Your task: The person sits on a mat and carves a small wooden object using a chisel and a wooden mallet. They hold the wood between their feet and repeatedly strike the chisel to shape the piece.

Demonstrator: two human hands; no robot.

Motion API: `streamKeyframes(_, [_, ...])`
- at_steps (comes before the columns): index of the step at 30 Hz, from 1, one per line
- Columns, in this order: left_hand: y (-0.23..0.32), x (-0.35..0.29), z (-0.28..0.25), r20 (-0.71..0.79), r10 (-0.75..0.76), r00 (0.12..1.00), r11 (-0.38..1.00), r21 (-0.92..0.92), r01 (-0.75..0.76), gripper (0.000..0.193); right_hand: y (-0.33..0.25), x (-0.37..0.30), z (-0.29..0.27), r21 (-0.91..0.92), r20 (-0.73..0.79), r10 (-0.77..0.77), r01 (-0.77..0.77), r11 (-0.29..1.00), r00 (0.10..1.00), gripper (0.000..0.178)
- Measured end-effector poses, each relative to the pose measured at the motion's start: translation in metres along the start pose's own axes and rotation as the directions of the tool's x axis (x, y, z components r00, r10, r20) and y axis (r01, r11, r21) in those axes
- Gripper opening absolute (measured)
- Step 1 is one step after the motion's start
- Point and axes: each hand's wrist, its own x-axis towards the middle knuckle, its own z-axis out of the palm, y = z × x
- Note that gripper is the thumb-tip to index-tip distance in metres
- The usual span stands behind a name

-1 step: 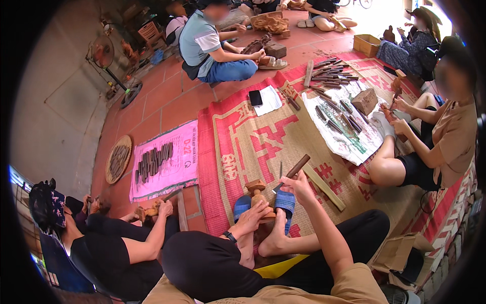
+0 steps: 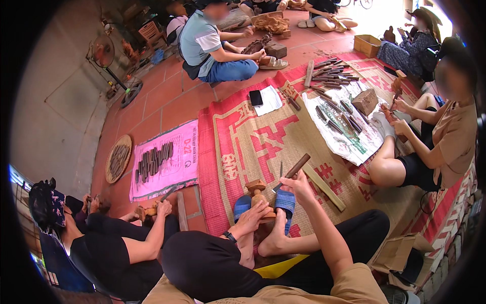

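Observation:
A carved brown wooden piece [image 2: 256, 188] with a square top and a flared base stands between my feet. My left hand [image 2: 251, 219], with a dark watch at the wrist, is closed around its lower part. In my right hand [image 2: 299, 187] is a chisel [image 2: 297, 165], its dark wooden handle pointing up and away. The chisel's blade angles down towards the carving, a small gap away from it. Blue slippers, one on the left [image 2: 242, 206] and one on the right [image 2: 285, 201], lie on either side of the carving under my feet.
A wooden strip [image 2: 325, 188] lies on the patterned mat [image 2: 248, 147]. Chisels [image 2: 331, 73] and a wood block [image 2: 365, 101] lie beyond. Dark tools rest on a pink cloth [image 2: 177, 172]. Co-workers' hands carve at left [image 2: 163, 207] and right [image 2: 400, 114]; another person sits ahead [image 2: 223, 50].
The co-worker at left has shifted the hand and tool slightly. My hands, the carving and the chisel show no visible movement.

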Motion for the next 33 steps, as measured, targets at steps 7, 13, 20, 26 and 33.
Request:
streamKeyframes(7, [0.003, -0.004, -0.001, -0.088, -0.010, 0.996, 0.999, -0.043, 0.007, 0.050, -0.003, -0.002, 0.003, -0.019, 0.089, 0.029, -0.028, 0.999, 0.996, 0.030])
streamKeyframes(13, [-0.001, -0.009, 0.000, -0.162, -0.022, 0.987, 0.999, -0.039, 0.016, 0.033, -0.008, -0.004, 0.001, -0.022, 0.069, 0.040, -0.038, 0.999, 0.997, 0.030])
streamKeyframes(20, [0.004, -0.005, -0.006, -0.133, -0.037, 0.990, 0.999, -0.036, 0.032, 0.030, -0.011, -0.004, 0.001, -0.047, 0.060, 0.038, -0.035, 0.998, 0.997, 0.031])
streamKeyframes(26, [0.000, -0.007, -0.004, -0.135, -0.037, 0.990, 0.999, -0.017, 0.035, 0.030, -0.014, -0.005, 0.001, -0.040, 0.053, 0.039, -0.037, 0.999, 0.998, 0.033])
streamKeyframes(33, [0.005, -0.005, -0.009, -0.113, -0.063, 0.992, 0.998, -0.028, 0.060, 0.029, -0.007, -0.001, -0.003, -0.046, 0.055, 0.023, -0.020, 0.999, 0.998, 0.034])
